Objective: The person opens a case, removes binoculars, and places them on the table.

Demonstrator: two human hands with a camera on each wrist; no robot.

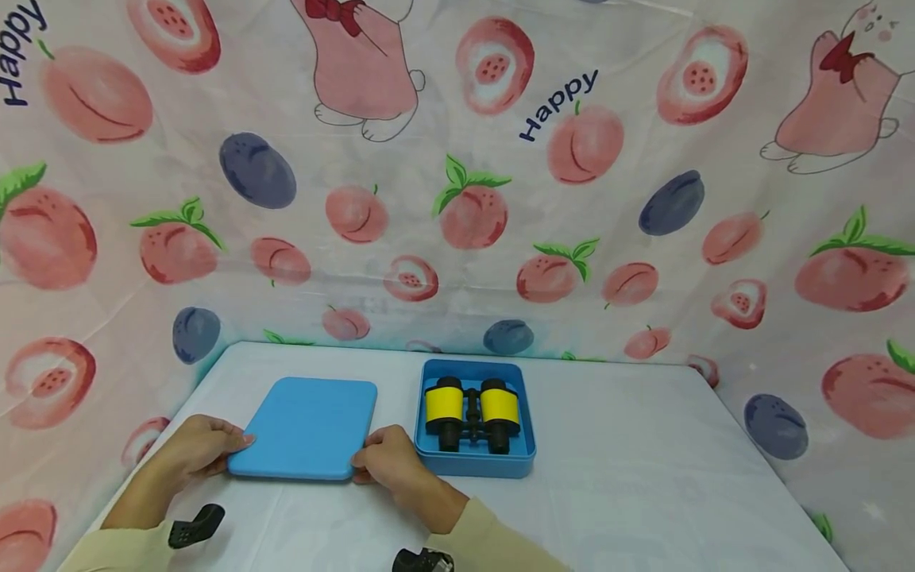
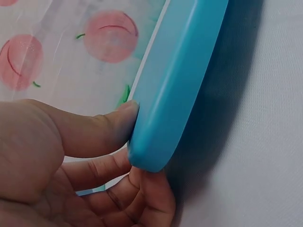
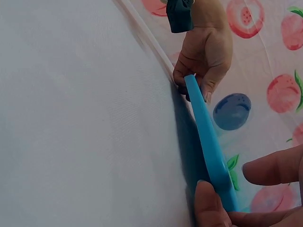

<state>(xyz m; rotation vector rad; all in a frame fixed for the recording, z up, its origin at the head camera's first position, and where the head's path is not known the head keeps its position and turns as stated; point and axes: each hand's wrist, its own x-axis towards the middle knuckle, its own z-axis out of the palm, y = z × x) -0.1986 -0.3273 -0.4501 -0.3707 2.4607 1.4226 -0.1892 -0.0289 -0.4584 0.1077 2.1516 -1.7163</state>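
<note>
A flat blue lid (image 1: 307,429) with rounded corners is between my hands at the left of the table, close over the white cloth. My left hand (image 1: 203,445) pinches its left edge; the left wrist view shows the thumb (image 2: 102,132) on top and curled fingers beneath. At the near right corner, my right hand (image 1: 393,465) has fingers curled at the edge. Its raised digit (image 3: 274,168) stands apart from the lid's face in the right wrist view. To the right sits an open blue box (image 1: 475,467) holding yellow-and-black binoculars (image 1: 473,413).
White cloth covers the table (image 1: 643,469), which narrows toward the back. A fruit-printed curtain (image 1: 429,199) hangs behind and along both sides. Black wrist devices are on the left sleeve (image 1: 117,548) and the right sleeve (image 1: 493,544).
</note>
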